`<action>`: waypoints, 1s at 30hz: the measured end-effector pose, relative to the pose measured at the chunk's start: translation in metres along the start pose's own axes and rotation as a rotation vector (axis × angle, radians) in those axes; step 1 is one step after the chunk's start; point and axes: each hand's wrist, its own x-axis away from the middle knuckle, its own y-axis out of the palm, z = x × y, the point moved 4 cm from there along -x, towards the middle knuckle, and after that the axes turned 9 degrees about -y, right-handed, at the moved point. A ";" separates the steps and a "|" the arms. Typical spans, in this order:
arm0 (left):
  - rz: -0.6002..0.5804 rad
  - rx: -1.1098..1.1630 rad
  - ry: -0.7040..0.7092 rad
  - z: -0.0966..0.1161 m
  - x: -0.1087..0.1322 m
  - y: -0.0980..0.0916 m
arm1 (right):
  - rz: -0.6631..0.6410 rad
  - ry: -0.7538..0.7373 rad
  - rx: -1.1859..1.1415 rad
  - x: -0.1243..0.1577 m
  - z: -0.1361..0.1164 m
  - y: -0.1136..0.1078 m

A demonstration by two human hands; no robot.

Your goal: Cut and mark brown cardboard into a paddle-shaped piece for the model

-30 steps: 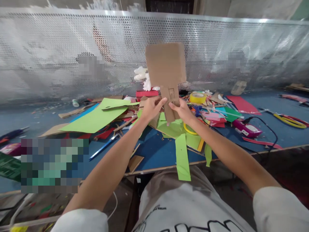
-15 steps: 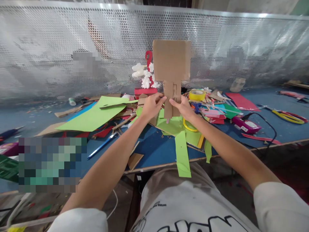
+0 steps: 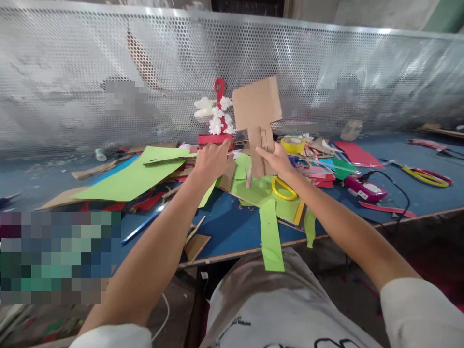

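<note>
My right hand (image 3: 275, 158) grips the narrow stem of a brown cardboard piece (image 3: 256, 104), which stands up with a wide square top tilted to the left. Away from the cardboard, my left hand (image 3: 214, 162) hovers over scraps just in front of a red base (image 3: 214, 139); its fingers point forward and down, and what lies under them is hidden. From that base rises a red hooked strip with white flower shapes (image 3: 216, 124). Beneath my right hand lie light green paper (image 3: 250, 186) and scissors with yellow handles (image 3: 284, 189).
A large green sheet (image 3: 134, 179) and a blue pen-like tool (image 3: 143, 226) lie left. Yellow tape (image 3: 293, 144), coloured scraps, a purple device (image 3: 366, 188) with a black cable and yellow-red pliers (image 3: 427, 176) lie right. Behind stands a perforated metal screen (image 3: 174, 63).
My left hand has let go of the cardboard stem and moved left toward the red base. The cardboard has tilted left and come down a little in my right hand.
</note>
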 end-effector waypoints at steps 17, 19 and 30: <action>-0.099 0.132 0.011 0.002 0.002 0.009 | 0.034 -0.108 0.157 -0.011 0.030 -0.004; -0.007 0.266 -0.004 0.002 0.001 0.005 | 0.080 -0.136 0.175 -0.012 0.027 -0.009; 0.033 0.715 0.039 0.015 0.002 0.006 | 0.114 -0.152 -0.068 -0.013 -0.007 -0.001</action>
